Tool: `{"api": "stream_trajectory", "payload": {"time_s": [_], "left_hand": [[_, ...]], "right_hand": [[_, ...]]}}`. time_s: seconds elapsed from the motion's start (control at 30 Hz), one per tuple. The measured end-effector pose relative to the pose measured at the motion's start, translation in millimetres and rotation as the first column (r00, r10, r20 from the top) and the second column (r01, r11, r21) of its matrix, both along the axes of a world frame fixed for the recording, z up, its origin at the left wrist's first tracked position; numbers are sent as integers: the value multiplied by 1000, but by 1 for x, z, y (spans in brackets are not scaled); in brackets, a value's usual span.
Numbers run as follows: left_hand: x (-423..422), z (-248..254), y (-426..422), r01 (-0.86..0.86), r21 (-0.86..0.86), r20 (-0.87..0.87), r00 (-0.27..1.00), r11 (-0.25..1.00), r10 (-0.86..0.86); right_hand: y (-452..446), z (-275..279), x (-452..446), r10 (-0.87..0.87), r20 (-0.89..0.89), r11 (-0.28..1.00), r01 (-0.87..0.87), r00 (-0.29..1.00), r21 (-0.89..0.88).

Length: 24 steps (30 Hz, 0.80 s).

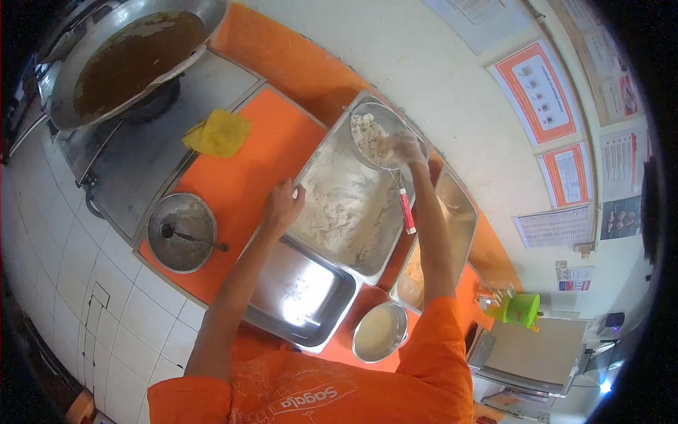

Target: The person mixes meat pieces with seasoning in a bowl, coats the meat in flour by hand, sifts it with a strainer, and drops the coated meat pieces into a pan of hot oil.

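On the orange short-sleeved fabric shirt, "Sagala" can be read in pale letters. On the large orange-bordered white rectangular poster and the smaller orange-bordered white rectangular sheet, the print cannot be made out.

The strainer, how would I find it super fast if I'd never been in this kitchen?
Start at the orange counter and find the big metal tray dusted with flour. At the end of it farthest from the person, look for the round strainer with the right hand in it. Its red handle sets it apart from the round grey bowl.
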<state>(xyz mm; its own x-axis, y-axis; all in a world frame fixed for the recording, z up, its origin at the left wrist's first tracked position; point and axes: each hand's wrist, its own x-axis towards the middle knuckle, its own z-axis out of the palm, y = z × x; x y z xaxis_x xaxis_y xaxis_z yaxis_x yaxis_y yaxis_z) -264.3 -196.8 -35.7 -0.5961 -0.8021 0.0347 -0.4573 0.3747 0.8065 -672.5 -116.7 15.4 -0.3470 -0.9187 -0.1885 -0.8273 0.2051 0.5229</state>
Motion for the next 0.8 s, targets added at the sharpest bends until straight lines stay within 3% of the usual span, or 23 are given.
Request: {"api": "stream_trajectory", "payload": {"time_s": [0.03,0.17,0.27,0.33,0.37,0.47,0.57,0.63,0.7,0.8], "left_hand": [[0,3,0,-6,-2,6,1000,1000,6],[-2,-7,-2,-17,-32,-24,1000,999,16],[-4,-16,1,-8,-40,-33,999,999,6],[-3,-13,1,-5,-50,-26,1000,999,4],[-3,-11,1,-5,-53,-22,1000,999,4],[1,0,0,5,-29,-17,1000,1000,-5],[1,5,2,5,9,-15,1000,1000,-5],[1,4,2,6,12,3,1000,1000,-6],[-1,1,0,9,-4,35,999,1000,-9],[1,7,2,-16,-41,2,1000,999,16]], "right_hand": [[-1,-3,16,-5,-12,1000,5,1000,9],[4,-26,22,-34,279,996,56,960,-72],[9,-13,0,-117,302,986,74,946,152],[16,1,-11,-151,345,977,87,926,193],[18,14,-9,-167,395,979,106,904,171],[17,55,14,-72,792,925,338,606,-175],[-2,91,21,-125,534,955,247,836,-163],[-5,82,-1,-13,682,918,279,731,-281],[-6,96,4,-70,616,903,312,785,-295],[-12,53,-2,-359,596,727,615,718,-304]]}}
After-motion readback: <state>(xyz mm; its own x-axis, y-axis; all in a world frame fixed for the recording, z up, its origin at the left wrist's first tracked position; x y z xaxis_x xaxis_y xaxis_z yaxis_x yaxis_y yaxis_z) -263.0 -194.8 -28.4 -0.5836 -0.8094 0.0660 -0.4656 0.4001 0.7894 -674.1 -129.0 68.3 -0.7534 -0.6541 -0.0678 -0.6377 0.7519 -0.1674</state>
